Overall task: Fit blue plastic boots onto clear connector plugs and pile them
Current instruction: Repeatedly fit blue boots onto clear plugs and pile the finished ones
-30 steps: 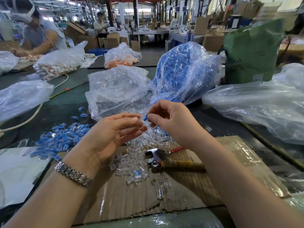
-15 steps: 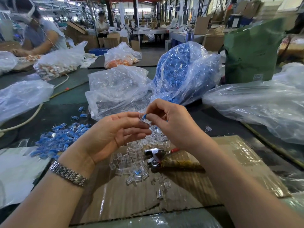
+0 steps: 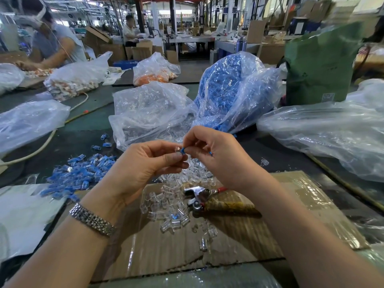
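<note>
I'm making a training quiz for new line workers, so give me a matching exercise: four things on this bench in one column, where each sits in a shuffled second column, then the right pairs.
Things:
1. blue boot
2. pliers
3. pile of finished blue pieces
4. bag of orange parts

Places:
A. on the cardboard, beside the loose clear plugs
B. far across the table
C. pinched between the hands
D. on the dark table, left of the left hand

Pairs: 1-C, 2-A, 3-D, 4-B
</note>
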{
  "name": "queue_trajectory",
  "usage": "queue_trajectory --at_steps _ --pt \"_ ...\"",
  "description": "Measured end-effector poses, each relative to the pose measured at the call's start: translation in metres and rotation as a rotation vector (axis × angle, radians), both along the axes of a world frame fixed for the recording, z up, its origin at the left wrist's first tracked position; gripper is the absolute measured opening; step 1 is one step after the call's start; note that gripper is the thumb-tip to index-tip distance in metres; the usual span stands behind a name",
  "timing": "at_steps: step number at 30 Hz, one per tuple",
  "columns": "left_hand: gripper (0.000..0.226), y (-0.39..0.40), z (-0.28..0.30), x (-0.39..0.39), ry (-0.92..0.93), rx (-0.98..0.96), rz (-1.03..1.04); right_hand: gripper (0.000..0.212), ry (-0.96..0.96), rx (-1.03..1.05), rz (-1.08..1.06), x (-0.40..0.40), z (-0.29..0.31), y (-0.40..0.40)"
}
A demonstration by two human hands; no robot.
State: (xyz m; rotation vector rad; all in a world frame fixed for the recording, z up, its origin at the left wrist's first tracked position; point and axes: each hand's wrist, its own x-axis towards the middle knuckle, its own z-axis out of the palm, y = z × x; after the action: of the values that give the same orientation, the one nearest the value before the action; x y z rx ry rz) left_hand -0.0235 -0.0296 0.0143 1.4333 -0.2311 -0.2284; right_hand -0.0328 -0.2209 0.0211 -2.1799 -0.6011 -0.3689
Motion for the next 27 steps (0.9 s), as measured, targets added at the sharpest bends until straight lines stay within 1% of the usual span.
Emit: queue_trajectory --at_steps 3,5,6,7,9,10,12,15,17,20,21,24,27 --pt "0.024 0.000 0.001 -0.001 0.001 0.010 -0.010 0.009 0.028 -0.050 -0.005 -0.001 0.003 -0.002" --pt "0.024 0.001 0.001 0.000 0.017 -0.011 -0.015 0.025 0.144 -0.136 -0.009 -0.002 0.009 -0.014" --pt "0.023 0.001 0.001 0.001 0.022 -0.019 -0.012 0.036 0.237 -0.230 0.004 -0.003 0.012 -0.025" --pt "0.022 0.002 0.001 0.001 0.024 -0.020 -0.007 0.046 0.339 -0.371 0.022 -0.005 0.016 -0.035" --pt "0.021 0.003 -0.001 0.002 0.024 -0.014 -0.003 0.058 0.504 -0.699 0.050 -0.012 0.020 -0.047" --pt "0.021 0.004 -0.001 0.003 0.027 -0.018 -0.004 0.062 0.540 -0.815 0.045 -0.014 0.020 -0.047" --pt "0.023 0.006 -0.002 0.005 0.032 -0.034 -0.003 0.064 0.544 -0.892 0.030 -0.014 0.017 -0.040" --pt "0.021 0.007 -0.002 0.006 0.046 -0.081 0.014 0.055 0.507 -0.898 0.040 -0.015 0.015 -0.033" --pt "0.020 0.008 -0.002 0.007 0.054 -0.103 0.025 0.043 0.486 -0.870 0.034 -0.015 0.017 -0.033" --pt "0.021 0.009 -0.002 0.008 0.066 -0.138 0.039 0.019 0.506 -0.688 0.032 -0.017 0.019 -0.035" --pt "0.022 0.009 -0.002 0.008 0.061 -0.151 0.054 0.015 0.505 -0.627 0.028 -0.017 0.020 -0.035" --pt "0.023 0.009 -0.003 0.009 0.022 -0.173 0.098 0.013 0.491 -0.438 -0.015 -0.013 0.022 -0.036" --pt "0.020 0.006 -0.002 0.007 -0.004 -0.168 0.072 0.028 0.504 -0.319 -0.024 -0.010 0.023 -0.035"
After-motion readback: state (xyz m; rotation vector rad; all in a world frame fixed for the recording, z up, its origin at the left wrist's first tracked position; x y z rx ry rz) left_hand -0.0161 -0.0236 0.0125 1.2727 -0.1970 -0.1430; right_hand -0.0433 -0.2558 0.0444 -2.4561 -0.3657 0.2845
